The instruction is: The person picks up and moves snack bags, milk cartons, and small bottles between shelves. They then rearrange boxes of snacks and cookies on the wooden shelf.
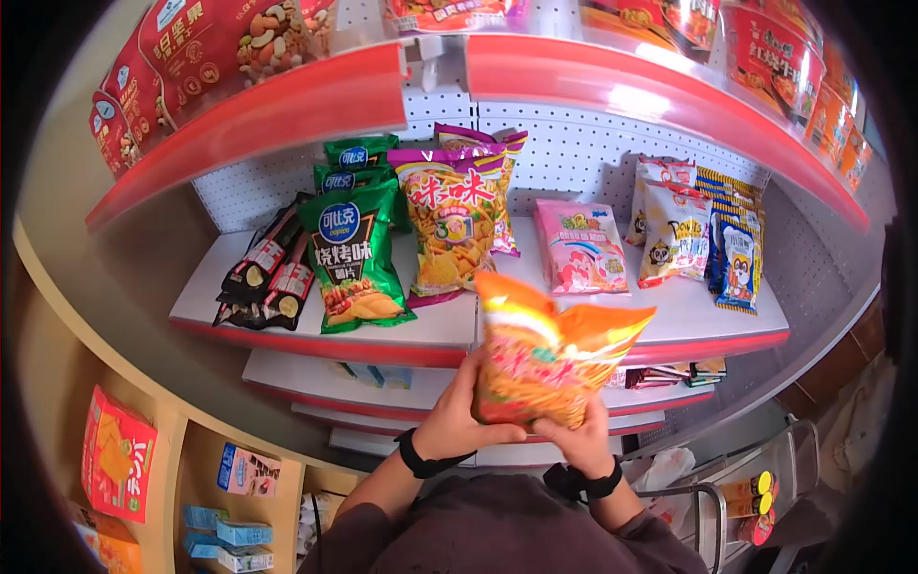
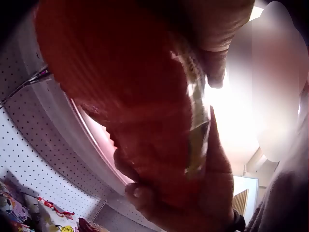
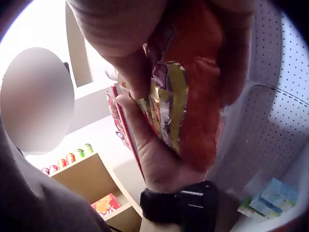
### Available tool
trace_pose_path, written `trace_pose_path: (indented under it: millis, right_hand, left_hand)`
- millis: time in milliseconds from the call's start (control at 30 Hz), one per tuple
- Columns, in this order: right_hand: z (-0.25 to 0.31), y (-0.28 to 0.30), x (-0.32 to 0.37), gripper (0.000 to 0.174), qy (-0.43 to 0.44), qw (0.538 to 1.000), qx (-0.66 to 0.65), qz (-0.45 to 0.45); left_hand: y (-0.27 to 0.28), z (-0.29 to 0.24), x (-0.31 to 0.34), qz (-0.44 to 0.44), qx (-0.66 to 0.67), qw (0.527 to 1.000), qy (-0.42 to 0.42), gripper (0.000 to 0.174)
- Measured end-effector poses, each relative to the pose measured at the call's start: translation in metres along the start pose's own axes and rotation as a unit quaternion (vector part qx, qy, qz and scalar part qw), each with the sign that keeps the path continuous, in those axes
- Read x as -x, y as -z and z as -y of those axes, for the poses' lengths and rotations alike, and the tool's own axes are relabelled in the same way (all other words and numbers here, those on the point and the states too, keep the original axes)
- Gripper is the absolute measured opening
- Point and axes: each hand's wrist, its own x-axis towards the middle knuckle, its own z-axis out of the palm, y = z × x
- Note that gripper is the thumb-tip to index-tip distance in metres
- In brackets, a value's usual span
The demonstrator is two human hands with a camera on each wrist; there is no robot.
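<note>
The left hand (image 1: 457, 423) and the right hand (image 1: 576, 438) are close together at the lower middle of the head view. Both are clamped on one orange bag (image 1: 547, 356) of snacks. The left hand's fingers curl round its lower left side, and the right hand grips its bottom edge from beneath. The bag stands upright, held in the air in front of the white shelf (image 1: 669, 311) and touching nothing else.

As far as the work shows, the bag is off the shelf and firmly in both hands. It has not been set down anywhere, neither back among the packets nor in the metal cart frame (image 1: 710, 497) at the lower right.

On the shelf behind, a green bag (image 1: 352, 256) lies left of centre and a pink bag (image 1: 579, 247) right of centre, both well apart from the hands.

Only the head view shows the whole layout and the bag's front. The left wrist view is blurred and filled by the bag's red-orange back, with the right hand (image 2: 212, 186) pinching it from below and pegboard (image 2: 29, 169) at the lower left. The right wrist view shows the bag's crimped side seam, the black wristband (image 3: 193, 205) on the left hand, and pale blue boxes (image 3: 268, 198) at the lower right, which the other views do not show.
</note>
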Motion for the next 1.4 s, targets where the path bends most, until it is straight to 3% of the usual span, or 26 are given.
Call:
trace_pose_path:
  millis: [100, 167, 333, 433, 600, 733, 833, 933, 1033, 1067, 1100, 1167, 1300, 1400]
  right_hand:
    - [0.020, 0.010, -0.032, 0.070, 0.061, 0.997, 0.036, -0.034]
    - [0.045, 0.014, -0.052, 0.066, 0.032, 0.998, 0.045, -0.039]
    - [0.067, 0.017, -0.095, 0.057, 0.087, 0.989, 0.115, -0.043]
    - [0.072, 0.016, -0.107, 0.054, 0.091, 0.989, 0.106, -0.053]
    - [0.056, 0.016, -0.106, 0.054, 0.099, 0.986, 0.134, -0.007]
    - [0.054, 0.028, -0.105, 0.057, 0.122, 0.972, 0.202, -0.013]
    - [0.062, 0.041, -0.104, 0.056, 0.115, 0.971, 0.207, -0.024]
    - [0.068, 0.058, -0.104, 0.060, 0.114, 0.967, 0.223, -0.036]
    - [0.078, 0.079, -0.108, 0.065, 0.121, 0.884, 0.445, -0.075]
    - [0.068, 0.091, -0.113, 0.072, 0.169, 0.874, 0.448, -0.085]
    - [0.071, 0.093, -0.112, 0.074, 0.162, 0.867, 0.462, -0.093]
    - [0.079, 0.092, -0.106, 0.077, 0.148, 0.854, 0.487, -0.110]
    - [0.087, 0.088, -0.101, 0.077, 0.130, 0.872, 0.462, -0.093]
    - [0.083, 0.094, -0.105, 0.071, 0.152, 0.865, 0.474, -0.067]
  left_hand:
    - [0.004, 0.003, -0.014, -0.034, 0.012, 0.999, -0.038, 0.103]
    - [0.009, 0.004, -0.018, -0.052, -0.025, 0.996, -0.069, 0.087]
    - [0.017, -0.007, -0.037, -0.082, -0.149, 0.975, -0.143, 0.065]
    - [0.015, -0.013, -0.049, -0.110, -0.155, 0.976, -0.111, 0.060]
    - [0.008, -0.016, -0.074, -0.228, -0.267, 0.928, -0.123, 0.079]
    - [0.002, -0.020, -0.088, -0.180, -0.321, 0.921, -0.124, 0.074]
    - [-0.014, -0.018, -0.095, -0.103, -0.275, 0.952, -0.089, 0.070]
    - [-0.030, -0.023, -0.106, -0.078, -0.278, 0.952, -0.103, 0.072]
    - [-0.039, -0.024, -0.114, -0.063, -0.312, 0.943, -0.103, 0.074]
    - [-0.042, -0.022, -0.115, -0.066, -0.323, 0.938, -0.105, 0.075]
    - [-0.043, -0.020, -0.117, -0.071, -0.335, 0.933, -0.109, 0.075]
    - [-0.044, -0.016, -0.117, -0.085, -0.322, 0.937, -0.102, 0.070]
    - [-0.045, -0.013, -0.115, -0.111, -0.247, 0.961, -0.061, 0.050]
    - [-0.044, -0.010, -0.118, -0.080, -0.257, 0.962, -0.046, 0.035]
